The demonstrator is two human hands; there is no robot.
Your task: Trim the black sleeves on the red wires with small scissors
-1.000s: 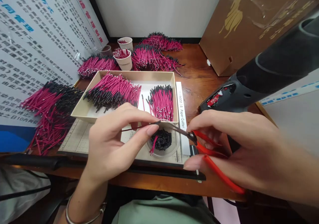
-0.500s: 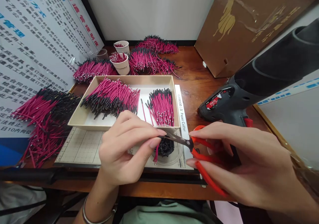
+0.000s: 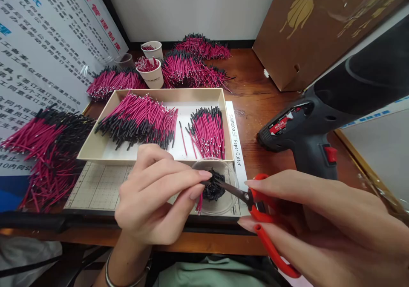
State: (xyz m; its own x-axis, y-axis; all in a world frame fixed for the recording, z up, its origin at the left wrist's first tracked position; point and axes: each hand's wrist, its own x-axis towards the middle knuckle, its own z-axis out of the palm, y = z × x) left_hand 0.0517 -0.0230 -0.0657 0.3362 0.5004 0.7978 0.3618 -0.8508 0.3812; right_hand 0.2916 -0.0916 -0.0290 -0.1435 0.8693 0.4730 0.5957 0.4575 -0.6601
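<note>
Wire pile (image 3: pixel 54 148) at far left. Tray (image 3: pixel 198 94) next, two wire bunches (image 3: pixel 207 131) inside. Left hand (image 3: pixel 155 202) pinching one wire (image 3: pixel 206 182), only its black end showing, over a dish (image 3: pixel 230 202) of black scraps (image 3: pixel 212 194). Scissors (image 3: pixel 247 196): tips near that end, contact unclear, red handles gripped in right hand (image 3: pixel 335 212). Heat gun (image 3: pixel 315 136) just beyond.

Scissors (image 3: pixel 248 197) now over the black scraps (image 3: pixel 215 192), previously at the dish's (image 3: pixel 237 191) far rim. Left hand (image 3: pixel 158 197) lower too, hiding its wire's (image 3: pixel 205 182) red tail.
</note>
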